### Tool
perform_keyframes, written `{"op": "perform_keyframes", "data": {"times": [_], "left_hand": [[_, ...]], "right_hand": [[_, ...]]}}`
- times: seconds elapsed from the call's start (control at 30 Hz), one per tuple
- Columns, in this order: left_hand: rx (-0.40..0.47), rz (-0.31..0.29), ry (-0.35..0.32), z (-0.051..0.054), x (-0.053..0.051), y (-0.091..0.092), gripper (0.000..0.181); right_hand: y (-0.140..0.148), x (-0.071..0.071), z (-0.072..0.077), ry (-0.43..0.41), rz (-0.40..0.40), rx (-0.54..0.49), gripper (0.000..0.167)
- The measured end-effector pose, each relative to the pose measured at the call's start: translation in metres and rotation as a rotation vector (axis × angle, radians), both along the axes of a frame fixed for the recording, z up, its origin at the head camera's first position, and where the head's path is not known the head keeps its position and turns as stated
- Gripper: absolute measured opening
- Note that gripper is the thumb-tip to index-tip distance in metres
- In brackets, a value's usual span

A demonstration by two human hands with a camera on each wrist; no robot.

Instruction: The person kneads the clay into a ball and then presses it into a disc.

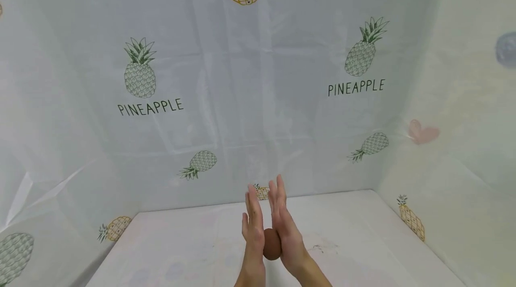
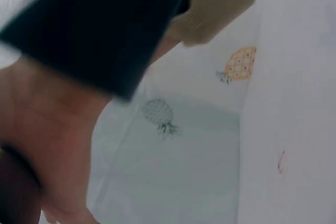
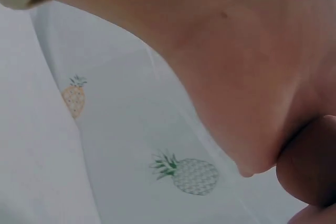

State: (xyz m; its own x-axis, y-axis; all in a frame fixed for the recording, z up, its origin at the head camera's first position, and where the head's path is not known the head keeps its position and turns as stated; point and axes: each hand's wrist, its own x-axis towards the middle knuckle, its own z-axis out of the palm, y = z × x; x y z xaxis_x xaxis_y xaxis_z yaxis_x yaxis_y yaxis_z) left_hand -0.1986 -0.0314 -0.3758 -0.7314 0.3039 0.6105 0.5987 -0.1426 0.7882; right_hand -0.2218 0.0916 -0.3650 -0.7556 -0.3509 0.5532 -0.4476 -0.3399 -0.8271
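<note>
Between my two palms sits a smooth brown ball (image 1: 272, 245), about as wide as the gap, which looks like clay. My left hand (image 1: 253, 222) presses it from the left, fingers straight and pointing up and away. From the other side my right hand (image 1: 287, 231) presses it with its palm, fingers likewise extended. Part of the same brown ball (image 2: 17, 192) shows at the lower left of the left wrist view, against the palm. In the right wrist view the ball (image 3: 311, 165) touches the right palm at the right edge.
A white table (image 1: 181, 251) lies under the hands, with faint dark smudges (image 1: 320, 248) to their right. Pale sheeting (image 1: 258, 99) printed with pineapples hangs at the back and both sides. Dark blue and beige sleeves (image 2: 105, 30) cover the forearms.
</note>
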Motion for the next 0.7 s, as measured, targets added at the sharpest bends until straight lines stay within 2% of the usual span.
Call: {"op": "perform_keyframes", "data": {"times": [0.17,0.2,0.33,0.5,0.7], "left_hand": [[0.004,0.098,-0.016,0.003,-0.011,-0.013,0.058],[0.010,0.110,-0.006,0.003,-0.014,-0.016,0.058],[0.025,0.150,-0.035,0.000,-0.024,-0.026,0.057],[0.026,0.154,-0.067,-0.005,-0.031,-0.026,0.057],[0.011,0.110,-0.089,-0.012,-0.029,-0.011,0.057]], "right_hand": [[-0.013,0.004,-0.003,-0.040,0.056,0.055,0.054],[-0.015,0.005,-0.003,-0.040,0.062,0.066,0.054],[-0.022,0.013,-0.001,-0.032,0.081,0.082,0.056],[-0.021,0.020,0.005,0.001,0.054,0.064,0.056],[-0.010,0.017,0.008,0.060,0.013,0.019,0.057]]}}
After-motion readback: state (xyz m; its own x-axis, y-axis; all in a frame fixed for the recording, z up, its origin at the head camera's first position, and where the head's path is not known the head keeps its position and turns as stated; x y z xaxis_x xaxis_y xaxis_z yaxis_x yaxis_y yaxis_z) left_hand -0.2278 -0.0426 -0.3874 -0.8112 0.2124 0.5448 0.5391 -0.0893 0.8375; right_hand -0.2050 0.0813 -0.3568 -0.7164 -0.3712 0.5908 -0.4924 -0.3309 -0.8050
